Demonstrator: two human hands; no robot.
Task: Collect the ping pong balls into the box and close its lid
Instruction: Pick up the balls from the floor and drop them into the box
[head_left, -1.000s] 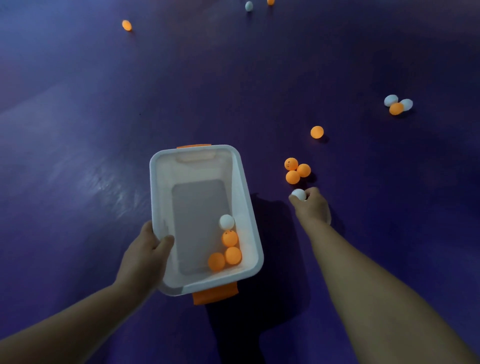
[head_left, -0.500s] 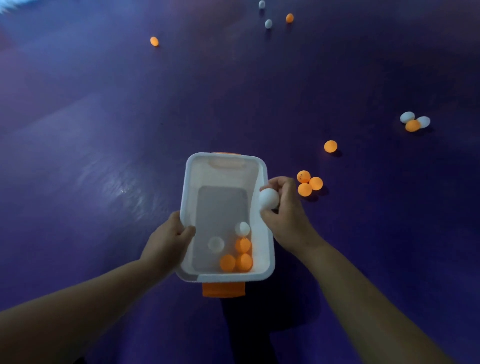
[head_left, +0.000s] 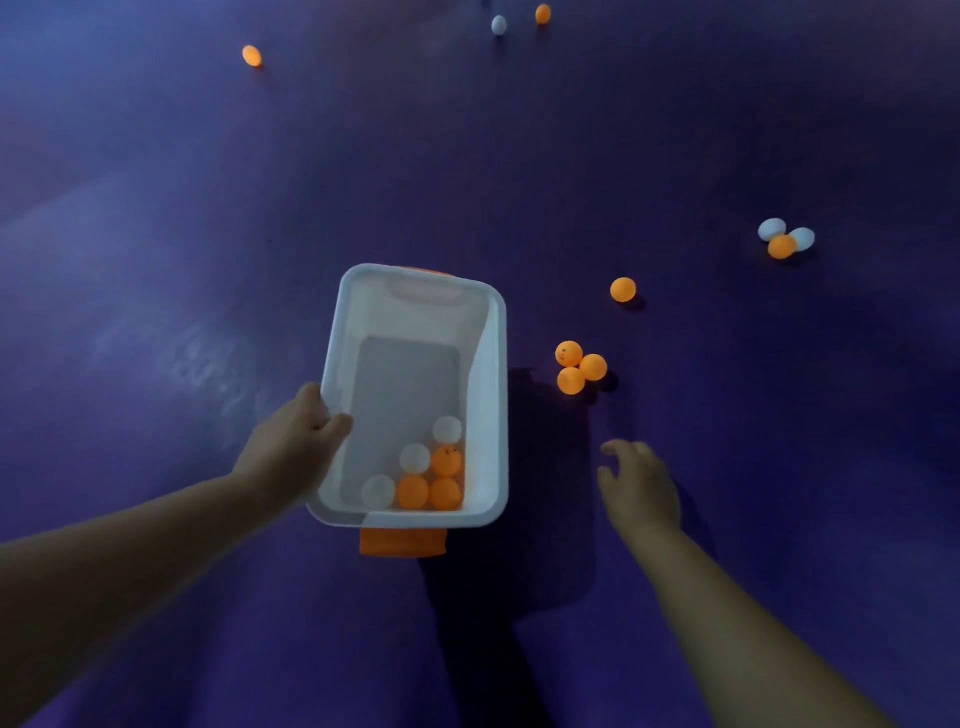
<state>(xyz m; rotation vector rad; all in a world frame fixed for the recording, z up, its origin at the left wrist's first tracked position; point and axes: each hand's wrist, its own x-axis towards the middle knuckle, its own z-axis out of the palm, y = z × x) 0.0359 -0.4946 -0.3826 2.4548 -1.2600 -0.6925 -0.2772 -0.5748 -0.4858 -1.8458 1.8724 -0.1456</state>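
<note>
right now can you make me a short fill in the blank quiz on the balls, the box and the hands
1. The left hand grips the white box by its ____ rim.
2. The box holds ____ balls.
3. The right hand is open and holds ____.
4. The cluster of three orange balls lies on the box's ____ side.

Missing words: left; six; nothing; right

Left hand curled in a closed grip; right hand hangs loose, fingers spread.

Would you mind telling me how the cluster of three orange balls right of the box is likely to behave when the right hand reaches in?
The three orange balls are round on smooth flooring, so a nudge probably scatters them. They look light and hollow. The open right hand could likely scoop several.
</note>
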